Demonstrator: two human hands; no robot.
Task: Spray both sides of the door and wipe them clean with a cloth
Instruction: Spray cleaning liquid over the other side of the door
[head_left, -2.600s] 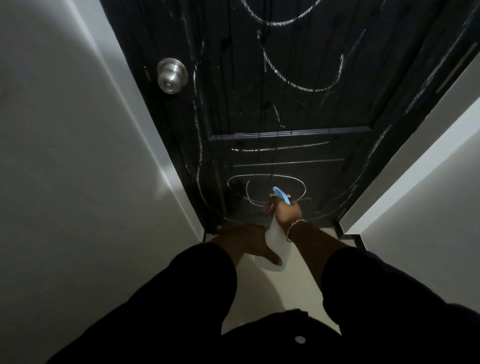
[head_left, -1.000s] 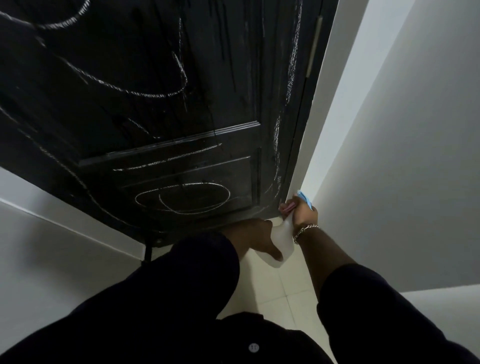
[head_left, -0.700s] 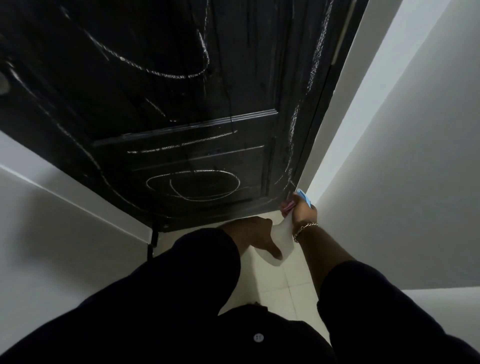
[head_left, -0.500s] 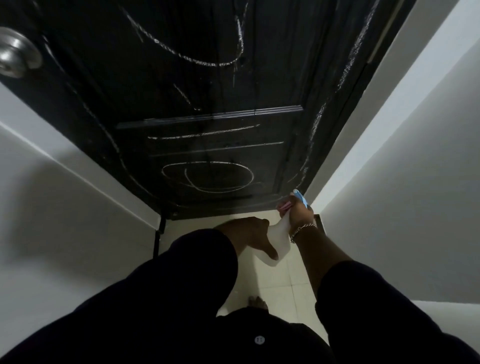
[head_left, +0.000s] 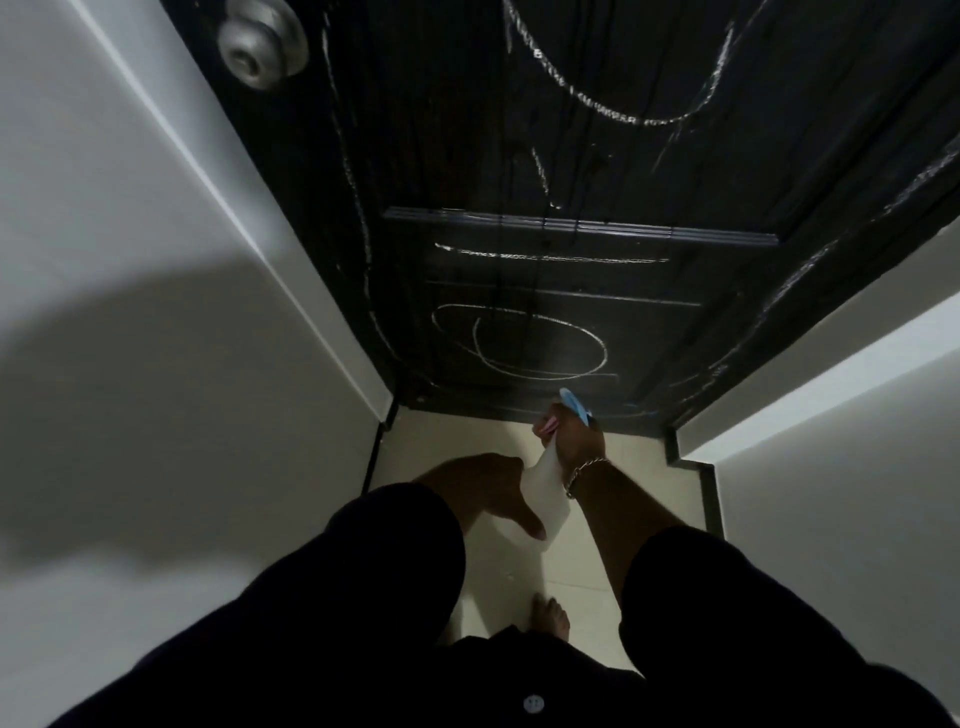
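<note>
Head view: one black door (head_left: 597, 171) fills the upper frame, scrawled with white chalk loops and lines, and carries one round metal knob (head_left: 262, 44) at upper left. One translucent spray bottle (head_left: 545, 491) with a blue nozzle (head_left: 575, 406) hangs low before the door's bottom edge; whether any liquid is in it cannot be told. Two hands show. The right hand (head_left: 574, 436), with one chain bracelet (head_left: 583, 470) at the wrist, grips the bottle's neck, fingers curled round the trigger. The left hand (head_left: 485, 486) rests against the bottle's lower body, its fingers extended. One bare foot (head_left: 550, 618) stands on the pale tiled floor (head_left: 639, 473). White walls (head_left: 156, 312) flank the door.
</note>
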